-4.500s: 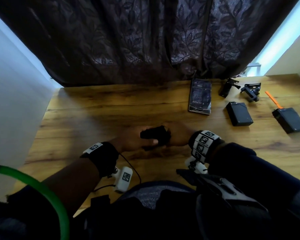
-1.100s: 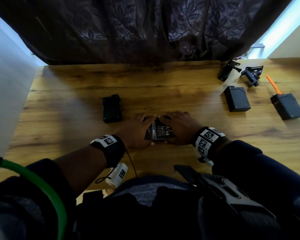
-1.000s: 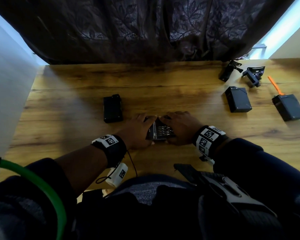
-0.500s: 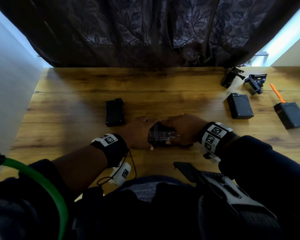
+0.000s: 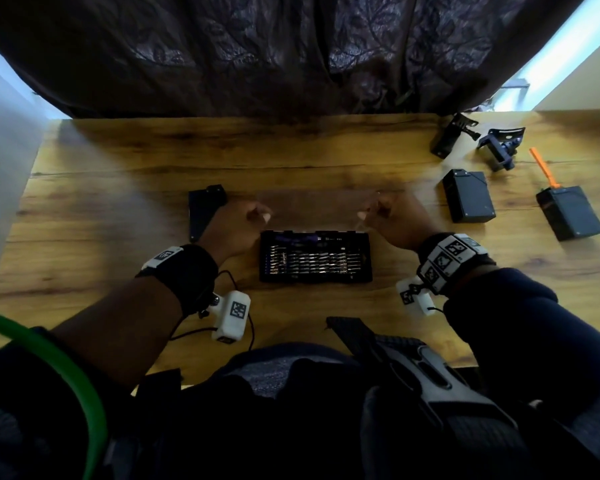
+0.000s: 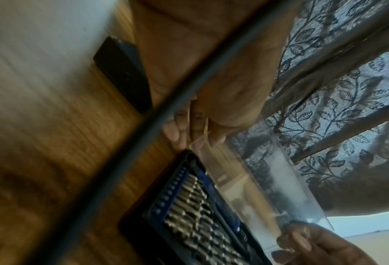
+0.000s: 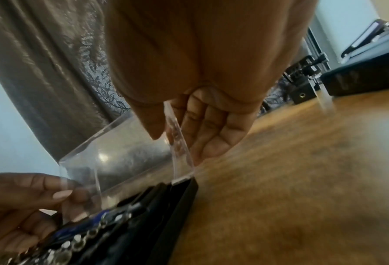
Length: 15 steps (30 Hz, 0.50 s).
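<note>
Clear plastic lid (image 5: 317, 209) already tipped up off the bit tray (image 5: 264, 258), its lower edge meeting the tray's far rim; hinged or loose, I cannot tell; my left hand (image 5: 234, 225) pinches the lid's left end between thumb and fingers; my right hand (image 5: 392, 220) pinches the right end the same way; tray lies flat on the wooden surface (image 5: 118, 202) just in front of me, between my wrists; rows of metal bits (image 5: 309, 265) and a blue driver (image 5: 297, 239) along the far row are exposed; opening looks done to me; left to do: put the lid down, pick a bit or the driver; black box (image 5: 203, 211) just behind my left hand, untouched; writing: none readable on lid, tray or box; wrist bands (image 5: 445, 259) show square black-and-white marker patterns only, no words.
</note>
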Tool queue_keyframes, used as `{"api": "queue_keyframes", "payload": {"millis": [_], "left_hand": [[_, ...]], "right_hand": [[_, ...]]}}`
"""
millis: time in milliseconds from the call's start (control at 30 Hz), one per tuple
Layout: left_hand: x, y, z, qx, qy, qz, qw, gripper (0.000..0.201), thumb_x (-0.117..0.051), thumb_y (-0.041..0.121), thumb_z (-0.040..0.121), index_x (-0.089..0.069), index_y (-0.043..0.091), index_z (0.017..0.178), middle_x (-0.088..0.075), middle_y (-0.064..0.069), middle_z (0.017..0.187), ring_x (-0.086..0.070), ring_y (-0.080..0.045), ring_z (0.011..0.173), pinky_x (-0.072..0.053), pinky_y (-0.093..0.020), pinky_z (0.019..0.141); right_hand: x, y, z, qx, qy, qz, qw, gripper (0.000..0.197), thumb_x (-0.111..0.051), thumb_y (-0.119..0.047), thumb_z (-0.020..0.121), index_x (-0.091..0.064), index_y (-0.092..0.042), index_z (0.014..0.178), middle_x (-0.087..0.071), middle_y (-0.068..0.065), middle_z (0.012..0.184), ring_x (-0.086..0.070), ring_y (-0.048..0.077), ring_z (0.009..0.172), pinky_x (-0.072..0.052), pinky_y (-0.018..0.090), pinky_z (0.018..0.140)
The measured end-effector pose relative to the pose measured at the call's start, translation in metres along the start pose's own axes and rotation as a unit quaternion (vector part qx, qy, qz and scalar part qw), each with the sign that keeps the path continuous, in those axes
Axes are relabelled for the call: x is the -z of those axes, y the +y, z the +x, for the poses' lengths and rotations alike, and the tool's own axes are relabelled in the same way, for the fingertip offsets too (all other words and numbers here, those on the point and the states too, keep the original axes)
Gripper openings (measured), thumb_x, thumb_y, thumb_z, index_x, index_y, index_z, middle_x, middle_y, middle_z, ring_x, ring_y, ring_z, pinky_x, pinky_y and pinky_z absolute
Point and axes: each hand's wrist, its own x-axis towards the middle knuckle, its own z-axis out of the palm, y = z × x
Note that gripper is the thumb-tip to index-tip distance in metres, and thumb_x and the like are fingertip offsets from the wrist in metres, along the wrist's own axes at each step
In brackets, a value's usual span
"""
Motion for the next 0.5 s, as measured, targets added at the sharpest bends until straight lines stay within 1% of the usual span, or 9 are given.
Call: {"api": "queue_keyframes", "payload": {"millis": [67,100,133,200,233,267,333,400,500], "left_hand": [[-0.007,-0.001,0.001,0.015,0.022,0.010,1.000,0.019,-0.061,0.022,0.103,-0.071,0.020,0.119,-0.069,0.003,0.116,-0.064,-0.012,0.105,-0.046,-0.023,0.084],[-0.010,-0.001,0.002,0.018,0.031,0.017,0.999,0.022,-0.062,0.021,0.103,-0.070,0.018,0.123,-0.070,0.001,0.118,-0.063,-0.012,0.107,-0.043,-0.021,0.084],[-0.011,-0.002,0.003,0.018,0.039,0.028,0.999,0.025,-0.063,0.019,0.102,-0.069,0.015,0.126,-0.071,-0.001,0.116,-0.064,-0.012,0.106,-0.042,-0.017,0.082],[-0.014,-0.002,0.004,0.022,0.044,0.061,0.997,0.029,-0.068,0.015,0.098,-0.069,0.011,0.127,-0.073,0.000,0.102,-0.064,-0.008,0.096,-0.038,-0.003,0.072],[-0.014,-0.003,0.005,0.025,0.043,0.076,0.996,0.029,-0.070,0.014,0.097,-0.069,0.009,0.125,-0.074,0.000,0.098,-0.065,-0.007,0.092,-0.036,0.000,0.066],[-0.014,-0.002,0.005,0.028,0.044,0.089,0.995,0.030,-0.071,0.013,0.095,-0.070,0.008,0.125,-0.076,-0.002,0.098,-0.065,-0.007,0.091,-0.035,0.001,0.063],[-0.014,-0.002,0.004,0.034,0.053,0.097,0.993,0.032,-0.072,0.012,0.094,-0.070,0.008,0.126,-0.077,-0.005,0.106,-0.064,-0.005,0.091,-0.038,-0.004,0.069],[-0.013,-0.002,0.001,0.038,0.065,0.097,0.992,0.035,-0.075,0.015,0.092,-0.071,0.008,0.126,-0.077,-0.005,0.109,-0.064,-0.006,0.092,-0.045,-0.016,0.079],[-0.010,-0.006,-0.001,0.036,0.076,0.113,0.990,0.031,-0.079,0.022,0.090,-0.075,0.014,0.119,-0.077,-0.001,0.109,-0.070,-0.012,0.096,-0.051,-0.025,0.085]], "right_hand": [[-0.007,0.003,0.001,-0.019,0.029,0.012,0.999,0.011,-0.073,-0.031,0.093,-0.067,-0.023,0.098,-0.068,-0.010,0.087,-0.066,0.008,0.082,-0.053,0.027,0.073],[-0.010,0.005,0.002,-0.024,0.036,0.015,0.999,0.013,-0.074,-0.031,0.092,-0.067,-0.022,0.099,-0.069,-0.010,0.086,-0.067,0.010,0.082,-0.053,0.026,0.072],[-0.014,0.006,0.003,-0.030,0.037,0.015,0.999,0.016,-0.075,-0.032,0.091,-0.068,-0.020,0.100,-0.072,-0.009,0.085,-0.069,0.010,0.081,-0.055,0.028,0.072],[-0.020,0.012,0.007,-0.047,0.030,0.018,0.998,0.018,-0.076,-0.033,0.089,-0.070,-0.022,0.102,-0.074,-0.007,0.079,-0.070,0.011,0.075,-0.059,0.034,0.071],[-0.022,0.013,0.008,-0.055,0.021,0.014,0.998,0.019,-0.077,-0.033,0.088,-0.070,-0.023,0.102,-0.073,-0.006,0.077,-0.068,0.011,0.072,-0.058,0.034,0.068],[-0.024,0.012,0.009,-0.062,0.012,0.009,0.998,0.020,-0.077,-0.033,0.088,-0.070,-0.024,0.104,-0.071,-0.008,0.076,-0.065,0.008,0.071,-0.054,0.029,0.064],[-0.024,0.011,0.006,-0.059,0.000,0.003,0.998,0.018,-0.076,-0.030,0.090,-0.071,-0.023,0.106,-0.064,-0.012,0.074,-0.057,0.000,0.067,-0.041,0.017,0.057],[-0.023,0.010,0.006,-0.054,-0.003,0.001,0.999,0.011,-0.075,-0.028,0.092,-0.071,-0.023,0.101,-0.061,-0.010,0.072,-0.052,-0.002,0.062,-0.034,0.010,0.052],[-0.024,0.006,0.004,-0.067,-0.011,-0.005,0.998,0.011,-0.076,-0.030,0.092,-0.066,-0.025,0.089,-0.057,-0.015,0.069,-0.050,-0.004,0.062,-0.031,0.008,0.050]]}}
